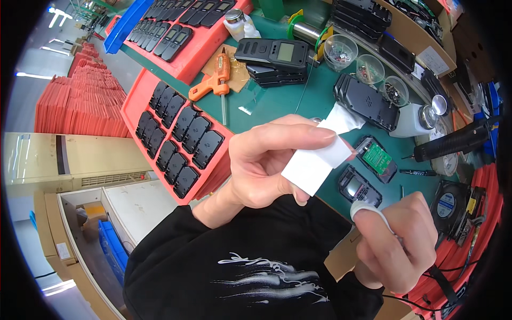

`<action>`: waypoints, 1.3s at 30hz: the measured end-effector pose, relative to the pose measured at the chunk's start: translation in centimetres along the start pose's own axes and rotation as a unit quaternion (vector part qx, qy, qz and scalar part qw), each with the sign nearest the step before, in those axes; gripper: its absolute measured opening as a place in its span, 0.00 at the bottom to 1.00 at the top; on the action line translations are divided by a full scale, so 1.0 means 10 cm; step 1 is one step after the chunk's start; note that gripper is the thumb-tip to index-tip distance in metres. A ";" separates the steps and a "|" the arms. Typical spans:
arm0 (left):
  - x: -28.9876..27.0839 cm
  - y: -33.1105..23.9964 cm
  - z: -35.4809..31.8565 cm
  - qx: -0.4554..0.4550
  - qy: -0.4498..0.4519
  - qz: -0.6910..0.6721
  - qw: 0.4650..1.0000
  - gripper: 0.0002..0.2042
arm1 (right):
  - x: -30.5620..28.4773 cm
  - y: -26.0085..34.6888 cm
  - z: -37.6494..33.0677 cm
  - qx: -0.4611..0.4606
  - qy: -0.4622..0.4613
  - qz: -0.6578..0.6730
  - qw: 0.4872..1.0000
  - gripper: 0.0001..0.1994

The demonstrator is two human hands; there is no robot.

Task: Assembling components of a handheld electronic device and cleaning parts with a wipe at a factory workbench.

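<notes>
My left hand [266, 162] pinches a flat white rectangular piece [318, 164] between thumb and fingers, raised above the bench. Whether it is paper or foam I cannot make out. My right hand [397, 242] is curled closed at the lower right, with a white band or strip [368, 209] looped at a fingertip; anything inside the fingers is hidden. Between the hands on the bench lie an open black housing half [360, 186] with a clear window and another black half [376, 159] holding a green circuit board [377, 158].
An orange glue gun [217, 80] lies beside red foam trays [140, 114] of black housings. Behind stand assembled handheld devices [274, 53], clear cups [340, 52] of small parts and a white bottle [413, 120]. At right are a black electric screwdriver [453, 141] and a fan [448, 205].
</notes>
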State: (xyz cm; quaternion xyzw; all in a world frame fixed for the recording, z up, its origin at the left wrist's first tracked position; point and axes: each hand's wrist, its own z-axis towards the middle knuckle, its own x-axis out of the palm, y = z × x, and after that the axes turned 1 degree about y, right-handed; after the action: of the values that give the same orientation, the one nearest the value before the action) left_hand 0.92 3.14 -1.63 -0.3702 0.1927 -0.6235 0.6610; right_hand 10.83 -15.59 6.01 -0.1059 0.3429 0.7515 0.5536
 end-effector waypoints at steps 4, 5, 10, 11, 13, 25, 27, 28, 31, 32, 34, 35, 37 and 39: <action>-0.01 -0.03 0.04 -0.014 0.007 0.011 1.000 0.33 | 0.02 -0.03 0.01 -0.009 0.003 0.003 1.000 0.17; -0.03 -0.02 0.04 -0.014 0.007 0.010 1.000 0.33 | 0.02 -0.03 0.01 -0.008 0.006 0.008 1.000 0.17; -0.08 0.00 0.01 -0.004 0.043 0.058 0.997 0.33 | 0.02 -0.12 -0.05 0.008 0.012 0.013 1.000 0.15; -0.07 -0.01 0.01 -0.012 0.036 0.064 0.997 0.33 | 0.03 -0.13 -0.06 0.008 0.013 0.011 1.000 0.15; -0.03 -0.02 0.00 -0.020 0.030 0.067 0.997 0.33 | 0.05 -0.16 -0.05 -0.001 -0.016 0.013 1.000 0.15; 0.22 -0.16 0.10 -0.074 0.006 0.089 0.993 0.27 | 0.29 -0.13 -0.13 0.017 -0.069 -0.057 0.996 0.14; 0.23 -0.24 0.11 -0.161 0.007 0.089 0.983 0.27 | 0.27 -0.14 -0.15 0.036 -0.084 -0.080 0.993 0.13; 0.23 -0.26 0.11 -0.204 0.009 0.089 0.975 0.28 | 0.22 -0.17 -0.16 0.047 -0.068 -0.054 0.995 0.13; 0.23 -0.25 0.10 -0.202 -0.003 0.066 0.977 0.30 | 0.14 -0.23 -0.19 0.070 -0.035 -0.001 0.997 0.15; 0.23 -0.24 0.10 -0.200 -0.009 0.057 0.978 0.31 | 0.14 -0.23 -0.21 0.056 -0.032 0.000 0.998 0.18; 0.25 -0.20 0.07 -0.182 -0.015 0.046 0.982 0.32 | 0.16 -0.24 -0.25 0.026 -0.027 0.003 0.999 0.25; 0.26 -0.17 0.06 -0.163 -0.021 0.036 0.986 0.32 | 0.16 -0.23 -0.25 0.027 -0.027 0.004 0.999 0.25; 0.27 -0.15 0.05 -0.144 -0.027 0.026 0.989 0.32 | 0.18 -0.21 -0.26 0.018 -0.025 -0.023 0.999 0.30; 0.27 -0.14 0.05 -0.133 -0.019 0.036 0.990 0.32 | 0.18 -0.20 -0.26 0.013 -0.023 -0.036 0.999 0.33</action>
State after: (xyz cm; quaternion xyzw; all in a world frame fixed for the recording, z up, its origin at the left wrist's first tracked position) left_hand 0.70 0.72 0.31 -0.4593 0.2745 -0.5608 0.6319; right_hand 11.39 -15.55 2.32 -0.0938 0.3354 0.7288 0.5895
